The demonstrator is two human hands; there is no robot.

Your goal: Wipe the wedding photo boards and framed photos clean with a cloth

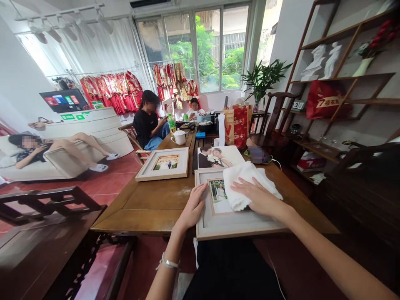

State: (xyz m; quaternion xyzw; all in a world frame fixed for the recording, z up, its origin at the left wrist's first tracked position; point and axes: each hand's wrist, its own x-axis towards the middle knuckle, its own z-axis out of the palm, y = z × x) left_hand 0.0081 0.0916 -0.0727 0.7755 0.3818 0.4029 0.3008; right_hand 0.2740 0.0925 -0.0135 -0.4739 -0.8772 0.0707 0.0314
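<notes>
1. Head view: fluffy white cloth (250,170) is pressed onto rectangular pale-wood frame (231,222), at wooden table's (156,202) near edge.
2. Cloth is covered by right hand (256,193), fingers spread.
3. Frame's left side is touched by left hand (193,207), fingers together; grip cannot be told.

Windows (208,54) light white walls (12,39) and red floor (121,177).

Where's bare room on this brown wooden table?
Front left, the brown wooden table is bare between the pale rectangular photo frame, the table's near edge and your left hand. A narrower patch lies right of the pale-framed bride photo under the white cloth. Beyond, it's crowded around the unframed couple photo and red-and-tan paper bag.
</notes>
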